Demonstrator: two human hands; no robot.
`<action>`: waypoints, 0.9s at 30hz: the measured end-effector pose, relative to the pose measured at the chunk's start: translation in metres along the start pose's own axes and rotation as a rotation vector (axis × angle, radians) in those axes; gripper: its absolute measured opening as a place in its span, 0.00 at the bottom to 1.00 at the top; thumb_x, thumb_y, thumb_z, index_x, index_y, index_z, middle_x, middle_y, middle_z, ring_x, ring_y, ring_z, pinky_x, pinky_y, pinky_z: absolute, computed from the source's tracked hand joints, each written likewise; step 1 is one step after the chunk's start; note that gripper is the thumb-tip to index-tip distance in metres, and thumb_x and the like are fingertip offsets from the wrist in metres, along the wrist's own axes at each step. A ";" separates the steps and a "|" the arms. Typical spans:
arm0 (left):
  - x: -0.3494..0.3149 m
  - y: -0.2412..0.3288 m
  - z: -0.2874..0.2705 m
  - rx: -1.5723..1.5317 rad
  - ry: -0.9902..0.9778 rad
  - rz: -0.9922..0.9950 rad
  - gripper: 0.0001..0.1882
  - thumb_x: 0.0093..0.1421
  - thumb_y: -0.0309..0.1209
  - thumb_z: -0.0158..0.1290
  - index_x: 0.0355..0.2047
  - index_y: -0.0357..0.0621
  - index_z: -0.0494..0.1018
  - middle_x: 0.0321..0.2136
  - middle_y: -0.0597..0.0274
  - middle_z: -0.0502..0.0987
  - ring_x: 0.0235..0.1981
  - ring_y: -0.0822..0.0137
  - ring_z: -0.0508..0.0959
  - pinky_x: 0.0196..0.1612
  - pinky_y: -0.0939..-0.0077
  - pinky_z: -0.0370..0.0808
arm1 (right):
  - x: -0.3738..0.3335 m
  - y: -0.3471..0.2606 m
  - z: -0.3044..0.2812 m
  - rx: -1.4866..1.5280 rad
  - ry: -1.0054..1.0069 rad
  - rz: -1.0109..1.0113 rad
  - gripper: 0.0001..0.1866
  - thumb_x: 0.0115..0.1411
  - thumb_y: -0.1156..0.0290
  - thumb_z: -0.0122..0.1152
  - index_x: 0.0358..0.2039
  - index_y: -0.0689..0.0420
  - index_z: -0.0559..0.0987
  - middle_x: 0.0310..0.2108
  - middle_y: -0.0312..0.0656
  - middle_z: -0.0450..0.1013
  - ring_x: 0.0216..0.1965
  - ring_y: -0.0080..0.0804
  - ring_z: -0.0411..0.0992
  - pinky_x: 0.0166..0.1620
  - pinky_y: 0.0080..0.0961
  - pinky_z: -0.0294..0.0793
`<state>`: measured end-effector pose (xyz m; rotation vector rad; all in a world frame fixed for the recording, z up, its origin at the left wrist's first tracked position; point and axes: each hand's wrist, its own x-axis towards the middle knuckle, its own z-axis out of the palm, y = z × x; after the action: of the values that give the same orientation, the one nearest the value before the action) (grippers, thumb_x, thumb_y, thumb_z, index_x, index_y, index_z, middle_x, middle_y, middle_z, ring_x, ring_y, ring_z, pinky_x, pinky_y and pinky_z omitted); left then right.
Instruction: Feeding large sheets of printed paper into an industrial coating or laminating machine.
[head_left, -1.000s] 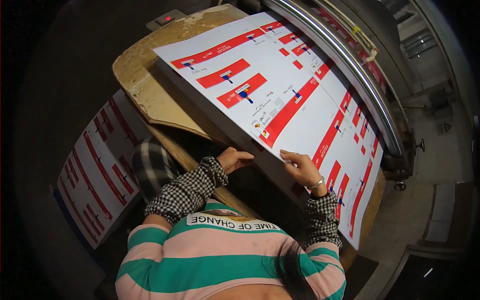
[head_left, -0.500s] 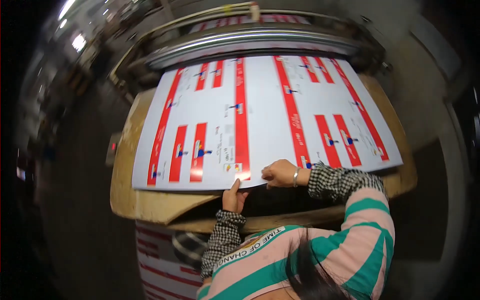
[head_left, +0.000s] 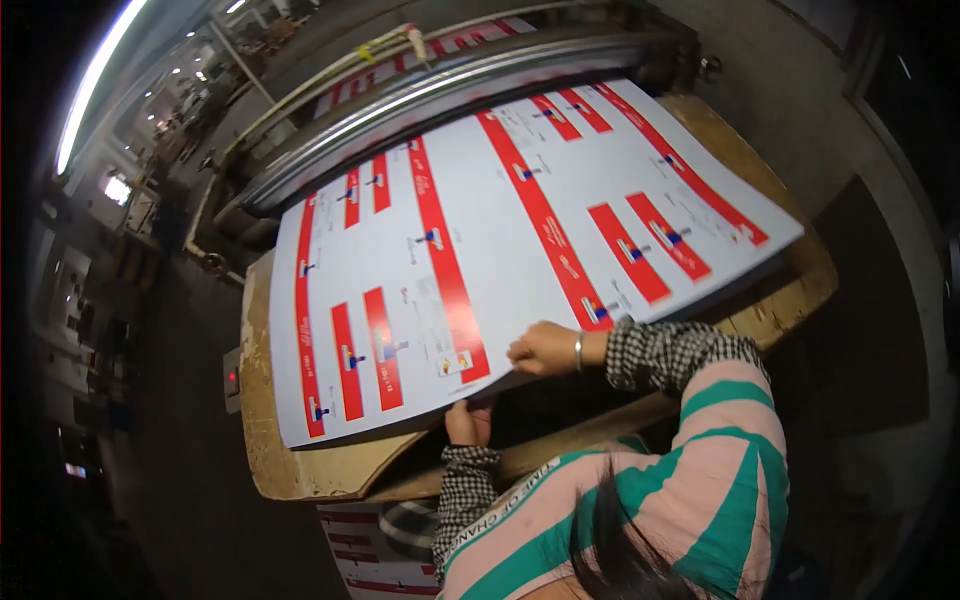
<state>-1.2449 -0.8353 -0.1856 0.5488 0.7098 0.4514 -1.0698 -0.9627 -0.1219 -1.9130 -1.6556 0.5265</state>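
Observation:
A large white printed sheet (head_left: 500, 260) with red stripes and small blue figures lies on a worn wooden board. Its far edge reaches a long metal roller (head_left: 440, 105). At the middle of the near edge, my right hand (head_left: 545, 348) is closed, its fingers curled on the sheet's rim. Just left of it and lower, my left hand (head_left: 468, 424) holds the same edge, thumb at the rim and the other fingers partly hidden beneath. Both forearms wear black-and-white checked sleeves.
The wooden board (head_left: 290, 482) has a curved cutout in front of me. More red-striped printed sheets (head_left: 365, 550) lie low at the left, below the board. Similar printing shows beyond the roller. A small box with a red light (head_left: 232, 378) stands left of the board.
The whole view has tilted, so the sheet and roller now slant upward to the right. Both hands stay at the sheet's near edge; my left thumb reaches less far over it.

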 end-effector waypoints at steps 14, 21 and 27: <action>-0.007 0.000 -0.015 -0.043 -0.114 -0.008 0.18 0.46 0.20 0.49 0.41 0.38 0.65 0.35 0.58 0.71 0.36 0.60 0.73 0.39 0.64 0.71 | 0.033 -0.010 0.037 -0.357 -0.247 0.023 0.40 0.36 0.54 0.63 0.50 0.56 0.61 0.53 0.53 0.53 0.55 0.51 0.50 0.52 0.54 0.51; 0.004 -0.005 -0.030 -0.055 -0.113 -0.098 0.08 0.48 0.20 0.49 0.30 0.31 0.71 0.30 0.54 0.73 0.33 0.62 0.74 0.40 0.67 0.72 | 0.048 -0.021 -0.042 0.110 -0.510 0.187 0.16 0.41 0.71 0.52 0.34 0.64 0.73 0.40 0.51 0.69 0.42 0.46 0.68 0.45 0.28 0.68; 0.009 -0.010 -0.013 -0.115 0.072 -0.024 0.17 0.53 0.25 0.47 0.44 0.35 0.63 0.42 0.54 0.68 0.40 0.59 0.71 0.42 0.63 0.71 | 0.027 -0.038 -0.050 0.177 -0.218 0.058 0.18 0.45 0.72 0.51 0.38 0.65 0.73 0.44 0.50 0.67 0.42 0.39 0.70 0.44 0.25 0.69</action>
<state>-1.2455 -0.8339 -0.2043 0.4172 0.7539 0.4887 -1.0634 -0.9404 -0.0574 -1.8310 -1.6274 0.9028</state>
